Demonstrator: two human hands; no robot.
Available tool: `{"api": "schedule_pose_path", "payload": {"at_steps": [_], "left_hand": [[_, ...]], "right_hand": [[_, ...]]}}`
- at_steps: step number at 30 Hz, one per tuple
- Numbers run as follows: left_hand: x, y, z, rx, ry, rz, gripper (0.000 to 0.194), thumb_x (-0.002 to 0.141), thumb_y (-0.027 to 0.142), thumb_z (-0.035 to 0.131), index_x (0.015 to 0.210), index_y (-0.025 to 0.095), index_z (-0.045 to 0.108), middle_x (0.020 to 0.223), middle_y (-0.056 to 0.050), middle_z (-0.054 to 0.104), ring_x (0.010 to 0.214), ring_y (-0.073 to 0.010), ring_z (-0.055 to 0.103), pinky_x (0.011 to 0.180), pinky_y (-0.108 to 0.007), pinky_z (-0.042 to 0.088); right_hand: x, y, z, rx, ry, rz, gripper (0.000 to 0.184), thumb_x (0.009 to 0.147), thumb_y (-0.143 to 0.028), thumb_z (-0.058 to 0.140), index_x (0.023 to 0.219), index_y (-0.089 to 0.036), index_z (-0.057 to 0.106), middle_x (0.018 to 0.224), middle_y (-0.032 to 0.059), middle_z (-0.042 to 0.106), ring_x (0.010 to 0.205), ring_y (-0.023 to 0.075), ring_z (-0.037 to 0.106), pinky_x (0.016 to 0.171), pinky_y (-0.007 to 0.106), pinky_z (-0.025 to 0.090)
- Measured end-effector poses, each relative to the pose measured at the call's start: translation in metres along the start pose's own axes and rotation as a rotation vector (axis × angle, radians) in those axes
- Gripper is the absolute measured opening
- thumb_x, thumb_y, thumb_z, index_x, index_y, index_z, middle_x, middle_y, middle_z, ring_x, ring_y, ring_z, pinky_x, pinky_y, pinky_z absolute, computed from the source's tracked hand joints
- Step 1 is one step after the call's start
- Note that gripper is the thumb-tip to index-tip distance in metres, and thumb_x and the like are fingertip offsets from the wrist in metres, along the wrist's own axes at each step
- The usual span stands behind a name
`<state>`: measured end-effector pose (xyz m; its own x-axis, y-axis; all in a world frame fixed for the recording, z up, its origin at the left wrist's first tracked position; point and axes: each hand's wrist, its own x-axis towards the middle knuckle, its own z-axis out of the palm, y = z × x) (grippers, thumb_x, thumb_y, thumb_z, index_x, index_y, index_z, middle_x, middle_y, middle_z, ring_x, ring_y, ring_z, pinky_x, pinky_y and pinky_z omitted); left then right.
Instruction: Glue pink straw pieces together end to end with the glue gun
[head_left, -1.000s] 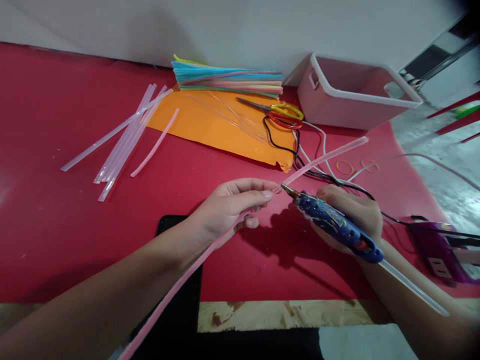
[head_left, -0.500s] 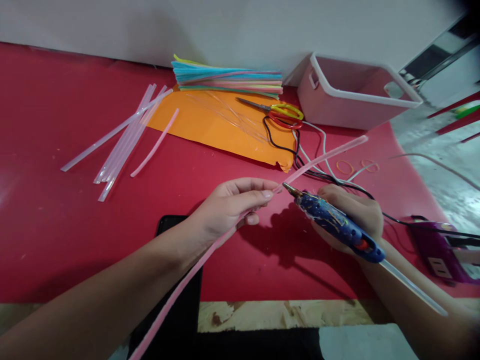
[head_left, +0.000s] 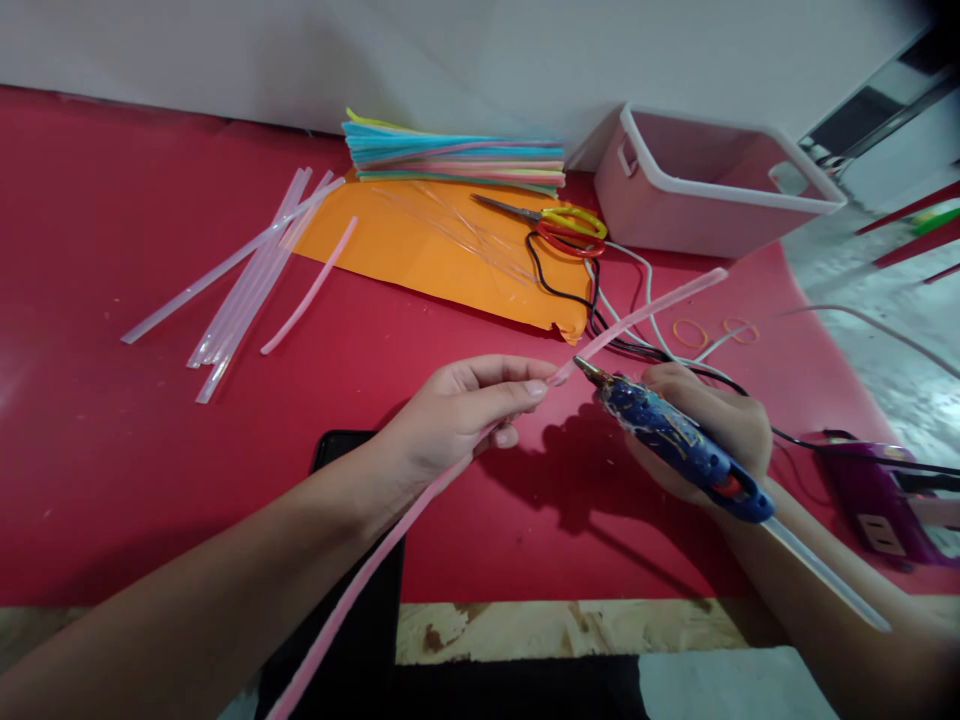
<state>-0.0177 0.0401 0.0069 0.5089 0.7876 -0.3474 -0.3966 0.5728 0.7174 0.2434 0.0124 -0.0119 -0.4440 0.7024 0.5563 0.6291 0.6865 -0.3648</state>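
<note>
Red table (head_left: 120, 430): left grip (head_left: 469, 405) pinches pink stem (head_left: 652, 311).

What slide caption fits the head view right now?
Left hand holding a pink fuzzy strip, right hand holding a blue glue gun, its nozzle at the strip, over a red tabletop.

The head camera looks forward and down at both nearby hands (head_left: 465, 405).

Left grip (head_left: 469, 410) holds pink stem (head_left: 652, 311); right grip (head_left: 709, 410), blue glue gun (head_left: 664, 430).
</note>
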Motion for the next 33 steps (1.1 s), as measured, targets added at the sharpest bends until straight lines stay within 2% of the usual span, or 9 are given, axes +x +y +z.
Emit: {"api": "schedule_pose_path", "payload": {"at_steps": [7, 13, 23, 29, 33], "left_hand": [[0.0005, -0.0007, 0.0007, -0.001, -0.005, 0.006, 0.017, 0.068, 0.024, 0.089, 0.080, 0.016, 0.080, 0.072, 0.002, 0.061, 0.054, -0.0027, 0.041, 0.050, -0.019, 0.035], [0.0007, 0.0012, -0.0001, 0.004, -0.008, -0.001, 0.017, 0.068, 0.023, 0.089, 0.080, 0.016, 0.079, 0.072, 0.002, 0.061, 0.055, -0.0032, 0.042, 0.050, -0.019, 0.034], [0.0000, 0.0006, 0.0008, -0.019, -0.021, -0.001, 0.016, 0.067, 0.024, 0.090, 0.077, 0.016, 0.079, 0.072, 0.002, 0.062, 0.054, -0.0027, 0.044, 0.049, -0.017, 0.036], [-0.0008, 0.0005, 0.0013, -0.016, -0.019, 0.001, 0.021, 0.065, 0.025, 0.092, 0.077, 0.016, 0.078, 0.072, 0.003, 0.062, 0.053, -0.0025, 0.045, 0.049, -0.018, 0.036], [-0.0004, -0.0003, 0.0007, -0.016, -0.020, 0.006, 0.022, 0.065, 0.026, 0.092, 0.078, 0.015, 0.077, 0.071, 0.003, 0.062, 0.055, -0.0032, 0.046, 0.049, -0.018, 0.036]], "right_hand": [[0.0005, 0.0002, 0.0004, -0.010, 0.014, 0.010, 0.016, 0.079, -0.015, 0.070, 0.087, -0.025, 0.061, 0.069, -0.0013, 0.059, 0.063, 0.0167, 0.058, 0.066, 0.032, 0.052], [0.0004, -0.0022, 0.0004, -0.002, 0.008, 0.018, 0.019, 0.078, -0.012, 0.069, 0.085, -0.025, 0.057, 0.070, -0.0014, 0.056, 0.063, 0.0155, 0.055, 0.068, 0.031, 0.053], [-0.0016, 0.0005, 0.0009, -0.048, 0.039, 0.009, 0.018, 0.079, -0.016, 0.071, 0.090, -0.026, 0.061, 0.068, -0.0017, 0.057, 0.062, 0.0164, 0.058, 0.066, 0.032, 0.054], [-0.0026, -0.0008, 0.0008, -0.040, 0.068, 0.059, 0.020, 0.075, -0.015, 0.074, 0.088, -0.025, 0.063, 0.070, -0.0011, 0.059, 0.064, 0.0166, 0.058, 0.061, 0.030, 0.051], [-0.0023, -0.0025, 0.0008, -0.079, 0.088, 0.081, 0.016, 0.077, -0.017, 0.070, 0.088, -0.027, 0.063, 0.070, -0.0023, 0.060, 0.065, 0.0167, 0.060, 0.059, 0.029, 0.050]]}}
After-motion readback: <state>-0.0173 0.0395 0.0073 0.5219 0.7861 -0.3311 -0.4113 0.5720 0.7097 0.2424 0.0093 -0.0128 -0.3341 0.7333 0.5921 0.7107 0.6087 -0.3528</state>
